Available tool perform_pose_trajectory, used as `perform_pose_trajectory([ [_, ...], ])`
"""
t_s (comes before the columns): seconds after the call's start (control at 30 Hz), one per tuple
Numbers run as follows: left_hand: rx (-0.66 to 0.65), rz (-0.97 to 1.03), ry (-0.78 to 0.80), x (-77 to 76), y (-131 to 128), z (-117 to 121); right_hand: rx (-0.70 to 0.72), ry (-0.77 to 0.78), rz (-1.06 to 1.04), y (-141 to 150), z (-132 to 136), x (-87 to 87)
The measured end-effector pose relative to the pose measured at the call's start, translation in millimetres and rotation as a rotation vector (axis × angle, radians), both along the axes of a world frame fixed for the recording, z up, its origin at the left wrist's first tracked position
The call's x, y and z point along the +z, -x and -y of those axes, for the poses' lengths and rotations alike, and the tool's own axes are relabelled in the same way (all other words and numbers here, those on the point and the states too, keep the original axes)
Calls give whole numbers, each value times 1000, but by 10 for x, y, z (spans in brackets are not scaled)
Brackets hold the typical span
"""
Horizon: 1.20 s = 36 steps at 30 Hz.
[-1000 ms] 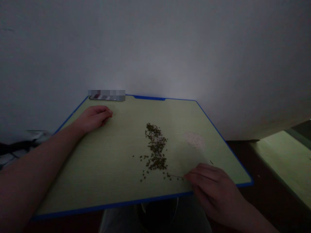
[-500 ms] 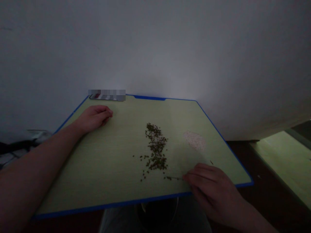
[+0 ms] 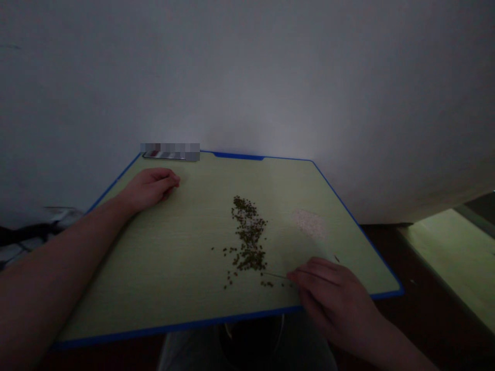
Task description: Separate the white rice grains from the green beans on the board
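Observation:
My right hand is at the front right of the board, its fingers pinched on a thin stick. The stick's tip points left, at the lower edge of a scattered pile of small dark greenish-brown grains. A few loose grains lie just below the stick. Farther right is a patch of pale pinkish grains. My left hand rests on the far left of the board, fingers curled closed, with nothing visible in them.
The pale board has a blue rim and stands against a grey wall. A phone-like flat object, partly blurred out, lies at the far left corner. A small dark sliver lies near my right hand. A dark round container is below the front edge.
My right hand has shifted slightly up and left, moving the stick tip from the loose grains toward the main pile's lower edge. My left hand stays put.

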<state>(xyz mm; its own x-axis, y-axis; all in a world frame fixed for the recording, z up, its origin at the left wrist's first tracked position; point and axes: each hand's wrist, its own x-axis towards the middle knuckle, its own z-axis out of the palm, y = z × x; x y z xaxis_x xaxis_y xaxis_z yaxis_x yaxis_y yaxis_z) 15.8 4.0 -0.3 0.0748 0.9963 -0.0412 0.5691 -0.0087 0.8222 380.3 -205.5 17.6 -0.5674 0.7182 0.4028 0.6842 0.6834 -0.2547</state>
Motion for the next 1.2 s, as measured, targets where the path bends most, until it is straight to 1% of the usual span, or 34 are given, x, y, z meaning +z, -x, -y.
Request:
perform_pose_trajectory([
  [0.27, 9, -36, -12, 63, -49, 39, 83, 33, -7, 56, 11, 10],
  [0.33, 8, -41, -16, 60, -44, 36, 76, 41, -10, 42, 31, 36],
  [0.43, -3, -61, -26, 45, -33, 26, 3, 96, -47, -42, 40, 85],
  [0.5, 3, -59, -21, 36, -30, 22, -85, 189, -84, -131, 24, 102],
  [0.6, 15, -39, -16, 37, -34, 25, -225, 333, -129, -239, -18, 80],
  [0.67, 18, -45, -18, 49, -42, 35, -282, 403, -159, -252, -46, 40],
  [0.73, 18, -47, -14, 64, -49, 46, -290, 453, -182, -209, -69, -1],
  [0.87, 8, -47, -17, 68, -51, 48, -253, 499, -191, -32, -92, -50],
  [1.0, 6, -23, -22, 42, -42, 29, -235, 530, -193, 137, -94, -49],
  [1.2, 11, 2, -12, 48, -53, 43, -243, 646, -166, 296, -63, -22],
])
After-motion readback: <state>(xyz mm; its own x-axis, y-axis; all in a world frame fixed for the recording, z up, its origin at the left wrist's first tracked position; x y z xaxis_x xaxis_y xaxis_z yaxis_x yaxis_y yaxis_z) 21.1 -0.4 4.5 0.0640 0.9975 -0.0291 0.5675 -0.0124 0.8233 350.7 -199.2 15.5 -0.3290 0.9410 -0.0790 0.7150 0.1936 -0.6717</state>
